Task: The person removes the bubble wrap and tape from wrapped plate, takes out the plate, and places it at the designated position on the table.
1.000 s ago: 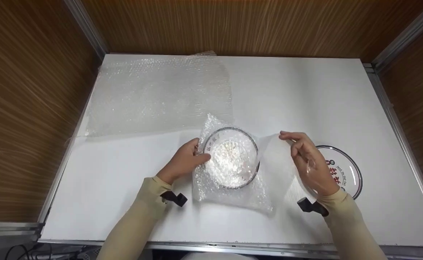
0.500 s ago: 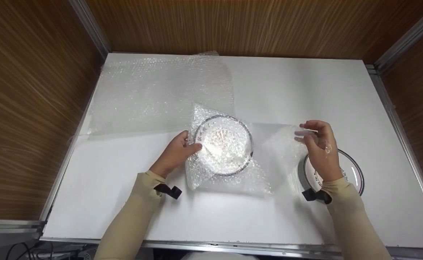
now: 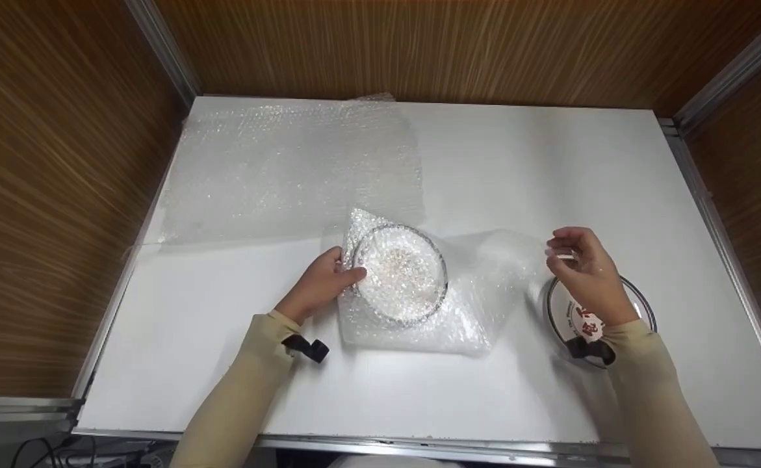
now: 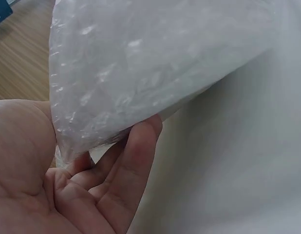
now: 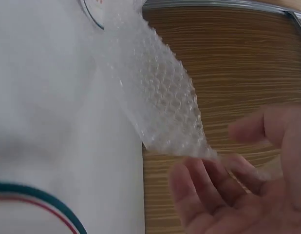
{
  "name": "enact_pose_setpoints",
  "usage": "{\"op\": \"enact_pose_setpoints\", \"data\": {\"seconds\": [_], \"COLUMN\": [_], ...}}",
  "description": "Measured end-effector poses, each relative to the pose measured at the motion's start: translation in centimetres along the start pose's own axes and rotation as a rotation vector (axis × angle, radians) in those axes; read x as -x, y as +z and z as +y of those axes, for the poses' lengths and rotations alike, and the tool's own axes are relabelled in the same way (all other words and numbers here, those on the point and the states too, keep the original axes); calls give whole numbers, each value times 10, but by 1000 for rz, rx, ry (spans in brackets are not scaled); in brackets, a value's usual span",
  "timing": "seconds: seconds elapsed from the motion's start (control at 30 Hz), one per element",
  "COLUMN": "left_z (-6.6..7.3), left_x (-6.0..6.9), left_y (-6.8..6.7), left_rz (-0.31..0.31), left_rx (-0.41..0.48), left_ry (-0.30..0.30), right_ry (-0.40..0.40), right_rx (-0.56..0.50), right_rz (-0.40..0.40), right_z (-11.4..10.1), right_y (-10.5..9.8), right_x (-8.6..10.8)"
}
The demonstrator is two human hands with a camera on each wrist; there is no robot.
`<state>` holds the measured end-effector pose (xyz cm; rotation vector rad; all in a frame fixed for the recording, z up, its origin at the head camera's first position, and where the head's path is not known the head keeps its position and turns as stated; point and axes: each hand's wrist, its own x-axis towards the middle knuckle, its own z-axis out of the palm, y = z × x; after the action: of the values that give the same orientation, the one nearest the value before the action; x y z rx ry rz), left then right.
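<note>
A round plate point(image 3: 399, 273) with a dark rim shows through the bubble wrap point(image 3: 461, 325) around it, near the table's middle. My left hand point(image 3: 318, 286) grips its left side, thumb on top; in the left wrist view the fingers curl beneath the wrap's edge. The wrap's loose end stretches right to my right hand point(image 3: 588, 273). In the right wrist view the wrap's corner point(image 5: 204, 151) reaches my curled fingers, and the thumb stands apart from it. A clear film shows near those fingers. Under my right wrist lies a second plate point(image 3: 589, 325), partly hidden, with red lettering.
A large flat sheet of bubble wrap point(image 3: 283, 169) covers the back left of the white table point(image 3: 536, 162). Brown wood-grain panels point(image 3: 419, 49) stand at the back and both sides. A metal strip point(image 3: 419, 447) runs along the front edge.
My right hand has moved right, drawing out the wrap's loose end, which now hangs slacker. My left hand and the wrapped plate shifted left, rose slightly, then dropped back down.
</note>
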<state>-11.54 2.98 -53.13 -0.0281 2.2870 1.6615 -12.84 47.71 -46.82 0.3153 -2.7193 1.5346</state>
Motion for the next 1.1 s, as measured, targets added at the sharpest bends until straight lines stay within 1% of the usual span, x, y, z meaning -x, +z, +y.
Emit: {"op": "enact_pose_setpoints", "data": {"seconds": [0.03,0.1,0.13,0.2,0.27,0.3,0.43,0.57,0.63,0.67,0.73,0.77,0.83,0.9,0.97,1.03,1.07,1.1], "left_z": [0,-1,0,0,2,3,9,16,18,19,22,24,28,31,34,34,33,32], "left_x": [0,0,0,2,4,6,12,18,20,22,24,25,28,30,32,33,33,34], "left_y": [0,0,0,-2,-4,-5,-10,-15,-17,-17,-16,-15,-12,-6,2,10,14,18], "left_rz": [2,10,13,16,18,16,8,1,24,47,105,132,154,134,78,22,-3,-24], "left_rx": [-21,-81,-117,-200,-292,-331,-435,-486,-503,-508,-517,-522,-537,-563,-583,-596,-608,-617], "left_ry": [-1,-1,-1,-8,-17,-21,-60,-84,-77,-64,-8,33,118,189,215,208,196,182], "right_ry": [-4,23,44,103,163,175,198,215,229,236,243,244,249,254,244,238,234,226], "right_rx": [31,132,197,336,454,503,623,665,668,666,665,664,659,655,648,629,624,629], "right_rz": [-64,-187,-236,-302,-332,-337,-344,-383,-407,-417,-428,-436,-449,-465,-471,-446,-411,-356], "right_z": [0,-1,-1,1,6,9,22,31,33,35,38,39,43,47,50,50,49,46], "right_y": [-5,-17,-22,-30,-35,-36,-35,-33,-33,-34,-35,-36,-39,-43,-48,-56,-60,-64], "right_x": [2,7,8,13,17,18,24,23,21,20,17,16,12,7,2,-2,-3,-4]}}
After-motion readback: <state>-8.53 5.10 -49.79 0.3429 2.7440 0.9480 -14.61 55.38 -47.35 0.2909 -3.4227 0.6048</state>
